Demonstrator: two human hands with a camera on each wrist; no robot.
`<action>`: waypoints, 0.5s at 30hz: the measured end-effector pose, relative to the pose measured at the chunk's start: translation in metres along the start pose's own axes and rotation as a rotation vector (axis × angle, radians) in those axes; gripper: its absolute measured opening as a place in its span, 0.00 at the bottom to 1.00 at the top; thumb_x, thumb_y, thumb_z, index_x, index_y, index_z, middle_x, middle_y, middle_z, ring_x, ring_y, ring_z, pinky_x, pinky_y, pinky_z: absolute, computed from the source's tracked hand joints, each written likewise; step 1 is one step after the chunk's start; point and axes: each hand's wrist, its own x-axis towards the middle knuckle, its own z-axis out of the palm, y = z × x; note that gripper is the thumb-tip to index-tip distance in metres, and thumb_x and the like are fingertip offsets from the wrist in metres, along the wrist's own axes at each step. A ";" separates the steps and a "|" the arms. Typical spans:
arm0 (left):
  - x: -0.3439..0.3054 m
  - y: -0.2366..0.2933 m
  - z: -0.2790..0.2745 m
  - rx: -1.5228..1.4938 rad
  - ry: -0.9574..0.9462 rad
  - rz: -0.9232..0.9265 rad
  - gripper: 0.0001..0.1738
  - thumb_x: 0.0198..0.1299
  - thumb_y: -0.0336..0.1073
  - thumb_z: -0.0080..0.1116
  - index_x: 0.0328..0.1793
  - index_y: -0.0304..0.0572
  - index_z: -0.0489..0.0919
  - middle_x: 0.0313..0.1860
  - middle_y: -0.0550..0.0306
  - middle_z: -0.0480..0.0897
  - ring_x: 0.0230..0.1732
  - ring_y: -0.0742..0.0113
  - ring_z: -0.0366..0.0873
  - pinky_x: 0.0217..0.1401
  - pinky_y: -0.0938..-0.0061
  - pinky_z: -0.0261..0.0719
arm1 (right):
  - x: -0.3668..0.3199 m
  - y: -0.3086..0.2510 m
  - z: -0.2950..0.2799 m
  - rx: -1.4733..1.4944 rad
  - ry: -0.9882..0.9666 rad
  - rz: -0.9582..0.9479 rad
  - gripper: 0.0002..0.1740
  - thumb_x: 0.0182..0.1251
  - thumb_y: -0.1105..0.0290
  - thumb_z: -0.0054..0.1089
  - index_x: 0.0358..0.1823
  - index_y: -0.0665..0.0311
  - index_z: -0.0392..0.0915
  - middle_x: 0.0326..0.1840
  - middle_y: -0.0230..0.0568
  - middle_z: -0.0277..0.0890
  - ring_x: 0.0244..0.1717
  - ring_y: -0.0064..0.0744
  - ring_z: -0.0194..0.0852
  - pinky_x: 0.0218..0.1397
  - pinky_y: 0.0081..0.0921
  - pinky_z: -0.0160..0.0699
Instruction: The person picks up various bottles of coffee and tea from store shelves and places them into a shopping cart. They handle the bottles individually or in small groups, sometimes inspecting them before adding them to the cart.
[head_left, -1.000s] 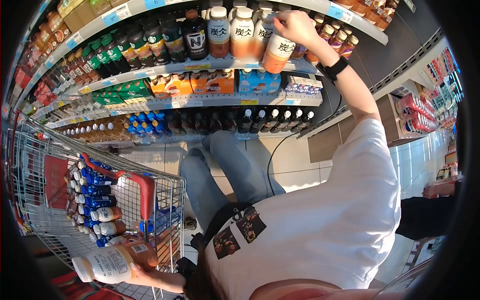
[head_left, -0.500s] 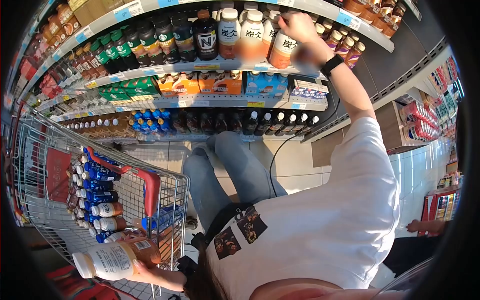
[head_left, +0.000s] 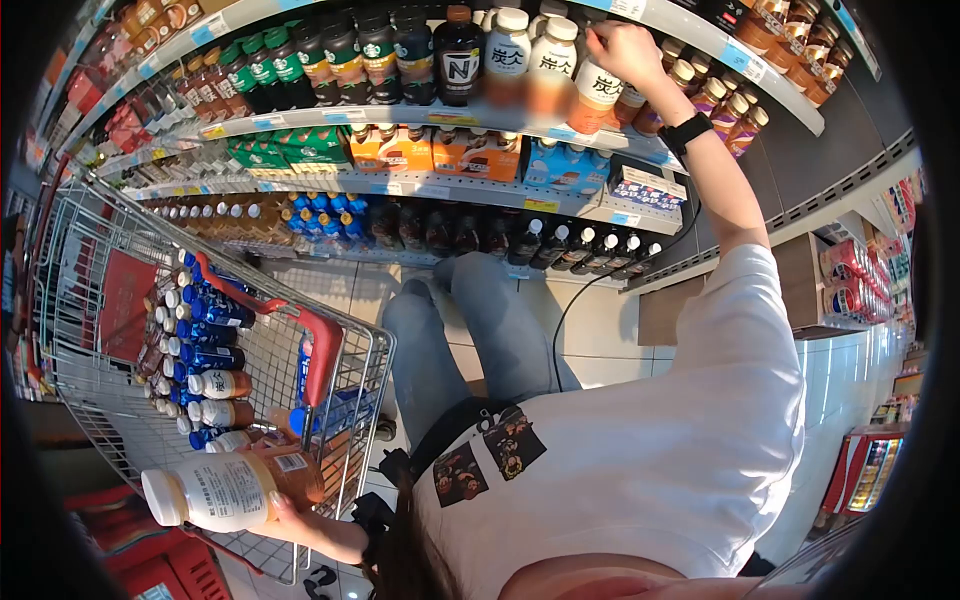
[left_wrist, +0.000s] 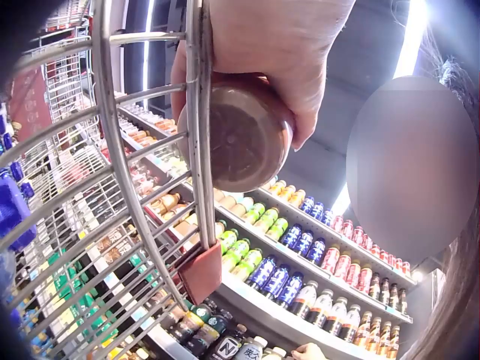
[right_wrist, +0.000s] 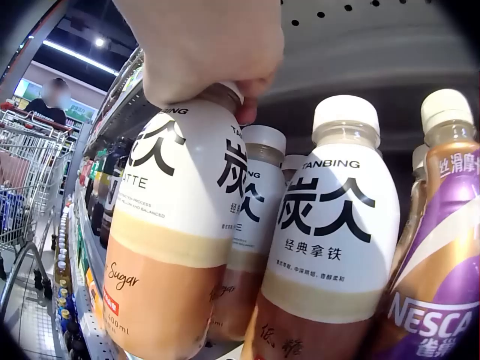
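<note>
- Right hand [right_wrist: 206, 49] grips Tanbing latte bottle [right_wrist: 169, 217] by its neck; tilting might topple another Tanbing bottle [right_wrist: 330, 240] beside its fingers.
- Left hand [left_wrist: 277, 45] clasps white-capped bottle [head_left: 225, 490].

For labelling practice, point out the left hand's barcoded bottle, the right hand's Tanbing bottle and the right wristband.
Barcoded bottle [head_left: 230, 490]: head view, white label.
Gripped Tanbing bottle [right_wrist: 176, 206]: right wrist view, label.
Black wristband [head_left: 687, 131]: head view, its middle.

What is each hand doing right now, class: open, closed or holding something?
Left hand: holding a white-and-brown bottle.
Right hand: gripping a white-and-orange bottle by its top.
</note>
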 end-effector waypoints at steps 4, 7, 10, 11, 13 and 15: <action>-0.002 -0.003 -0.004 -0.005 0.005 0.004 0.48 0.48 0.44 0.64 0.68 0.25 0.50 0.63 0.33 0.62 0.62 0.48 0.64 0.64 0.56 0.64 | 0.005 0.002 0.004 0.001 -0.103 0.154 0.17 0.62 0.55 0.48 0.30 0.60 0.80 0.24 0.47 0.78 0.28 0.49 0.78 0.33 0.40 0.78; -0.001 -0.005 -0.007 0.000 0.003 0.011 0.49 0.48 0.44 0.65 0.68 0.25 0.50 0.63 0.33 0.61 0.62 0.48 0.64 0.64 0.56 0.64 | 0.005 0.003 0.006 -0.010 -0.126 0.141 0.17 0.62 0.55 0.49 0.31 0.60 0.80 0.24 0.48 0.78 0.29 0.49 0.78 0.34 0.41 0.78; -0.003 -0.004 -0.009 0.013 0.013 0.019 0.49 0.47 0.44 0.65 0.68 0.25 0.50 0.63 0.33 0.61 0.62 0.48 0.64 0.63 0.56 0.64 | 0.001 0.010 0.017 -0.002 -0.086 0.107 0.17 0.62 0.55 0.48 0.32 0.60 0.80 0.25 0.50 0.77 0.29 0.50 0.78 0.34 0.42 0.78; -0.004 -0.005 -0.008 0.018 0.016 0.019 0.49 0.47 0.44 0.65 0.68 0.25 0.50 0.63 0.33 0.61 0.62 0.48 0.64 0.63 0.57 0.65 | 0.000 0.011 0.019 0.005 -0.060 0.114 0.17 0.62 0.55 0.48 0.32 0.59 0.80 0.25 0.50 0.77 0.29 0.50 0.78 0.34 0.41 0.78; -0.005 -0.004 -0.007 0.025 0.020 0.016 0.50 0.47 0.44 0.65 0.68 0.26 0.50 0.63 0.34 0.61 0.62 0.48 0.64 0.63 0.57 0.65 | 0.002 0.013 0.021 -0.004 -0.079 0.123 0.17 0.62 0.55 0.48 0.32 0.59 0.80 0.25 0.50 0.77 0.29 0.50 0.78 0.34 0.41 0.78; -0.007 -0.004 -0.005 0.030 0.027 0.017 0.50 0.47 0.44 0.65 0.68 0.26 0.50 0.63 0.34 0.61 0.62 0.48 0.64 0.63 0.57 0.65 | 0.003 0.013 0.022 -0.016 -0.099 0.149 0.18 0.63 0.54 0.47 0.32 0.59 0.80 0.25 0.49 0.78 0.29 0.50 0.78 0.34 0.41 0.78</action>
